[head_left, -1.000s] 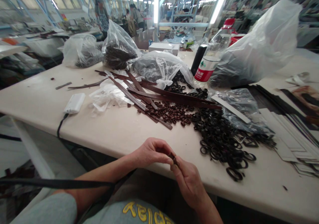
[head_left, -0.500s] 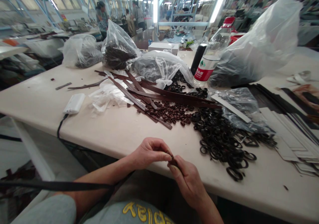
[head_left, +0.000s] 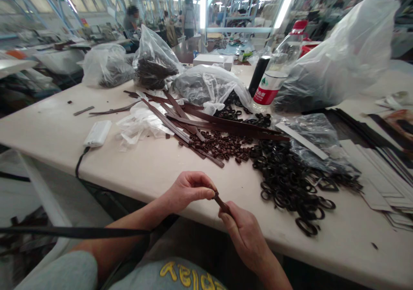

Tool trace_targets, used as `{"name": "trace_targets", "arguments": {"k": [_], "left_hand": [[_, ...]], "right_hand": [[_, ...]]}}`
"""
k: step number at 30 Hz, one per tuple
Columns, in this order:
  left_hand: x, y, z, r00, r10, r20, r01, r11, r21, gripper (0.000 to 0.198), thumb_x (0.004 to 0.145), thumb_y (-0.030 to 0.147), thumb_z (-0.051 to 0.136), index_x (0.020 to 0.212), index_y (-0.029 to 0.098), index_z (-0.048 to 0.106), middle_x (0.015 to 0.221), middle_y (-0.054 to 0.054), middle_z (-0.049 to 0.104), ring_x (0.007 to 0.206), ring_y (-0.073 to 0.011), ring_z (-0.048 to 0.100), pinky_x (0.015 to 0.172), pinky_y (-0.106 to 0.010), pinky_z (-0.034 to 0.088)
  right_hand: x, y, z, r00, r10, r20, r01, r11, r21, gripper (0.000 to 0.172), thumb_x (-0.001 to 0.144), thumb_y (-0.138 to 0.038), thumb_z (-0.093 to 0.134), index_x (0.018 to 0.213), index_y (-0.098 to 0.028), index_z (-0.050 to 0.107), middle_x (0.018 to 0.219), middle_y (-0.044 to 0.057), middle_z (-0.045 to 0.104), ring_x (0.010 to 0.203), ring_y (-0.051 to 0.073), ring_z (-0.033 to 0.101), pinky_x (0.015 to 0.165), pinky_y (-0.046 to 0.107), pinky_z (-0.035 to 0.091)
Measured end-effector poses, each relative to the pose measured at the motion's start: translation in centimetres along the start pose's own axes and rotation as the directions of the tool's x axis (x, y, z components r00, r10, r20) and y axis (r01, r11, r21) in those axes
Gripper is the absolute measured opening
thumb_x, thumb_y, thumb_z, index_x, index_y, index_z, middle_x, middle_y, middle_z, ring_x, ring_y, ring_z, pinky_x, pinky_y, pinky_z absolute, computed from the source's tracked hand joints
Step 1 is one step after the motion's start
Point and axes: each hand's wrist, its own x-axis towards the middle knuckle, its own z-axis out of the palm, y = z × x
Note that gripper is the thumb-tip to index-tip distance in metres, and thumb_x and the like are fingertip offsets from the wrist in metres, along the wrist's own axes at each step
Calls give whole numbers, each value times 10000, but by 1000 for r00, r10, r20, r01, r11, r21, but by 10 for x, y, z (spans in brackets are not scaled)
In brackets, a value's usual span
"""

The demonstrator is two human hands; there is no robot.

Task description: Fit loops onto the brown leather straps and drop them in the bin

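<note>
Between my hands, at the table's front edge, a dark brown strip (head_left: 222, 204) is stretched. My left hand (head_left: 190, 192) pinches its upper left end with thumb and fingers, where a small brown loop seems to sit. The lower right part is gripped in my right hand (head_left: 243, 227), which hides the rest of it. Beyond my hands lies a pile of small brown loops (head_left: 230, 146), with long brown strips (head_left: 206, 122) across and beside it. A heap of black loops (head_left: 287, 178) spreads to the right.
On the table (head_left: 129, 169) stand a bottle with a red label (head_left: 266, 90) and a black cylinder (head_left: 259, 75). Clear plastic bags (head_left: 206, 85) line the back. A white power bank (head_left: 97, 133) with a cable lies left. Pale flat pieces (head_left: 371, 178) lie right. People work far behind.
My left hand has moved slightly up and left, away from my right hand. More of the brown strip now shows between them.
</note>
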Motion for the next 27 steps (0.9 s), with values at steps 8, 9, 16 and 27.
{"name": "trace_targets", "arguments": {"k": [8, 9, 16, 27], "left_hand": [[2, -5, -1, 986, -139, 91, 145, 988, -56, 351, 620, 317, 934, 847, 121, 753, 717, -40, 699, 624, -138, 611, 622, -233, 479], [1, -9, 0, 978, -170, 125, 178, 982, -61, 372, 613, 325, 941, 858, 120, 750, 754, -52, 714, 652, -151, 632, 653, -247, 497], [-4, -28, 10, 964, -176, 199, 201, 973, -113, 360, 667, 328, 925, 899, 113, 753, 819, -71, 745, 713, -159, 668, 732, -250, 524], [1, -2, 1, 987, -34, 158, 29, 999, 36, 249, 757, 309, 859, 896, 124, 769, 797, -61, 733, 707, -159, 646, 694, -240, 510]], "right_hand": [[0, 7, 3, 999, -30, -30, 30, 999, -10, 335, 1039, -369, 374, 791, -198, 522, 669, -11, 555, 594, 140, 519, 570, 257, 344], [0, 7, 3, 999, -30, -29, 30, 1000, -7, 328, 1037, -362, 383, 792, -198, 526, 674, -8, 565, 599, 142, 523, 575, 257, 349], [0, 5, 2, 999, -40, -36, 42, 997, 58, 323, 1042, -387, 389, 925, -184, 611, 812, 46, 684, 705, 181, 623, 621, 269, 403], [1, 3, -3, 997, 58, 47, -63, 992, 112, 215, 978, -381, 461, 936, -194, 558, 801, 9, 609, 721, 175, 559, 656, 280, 393]]}}
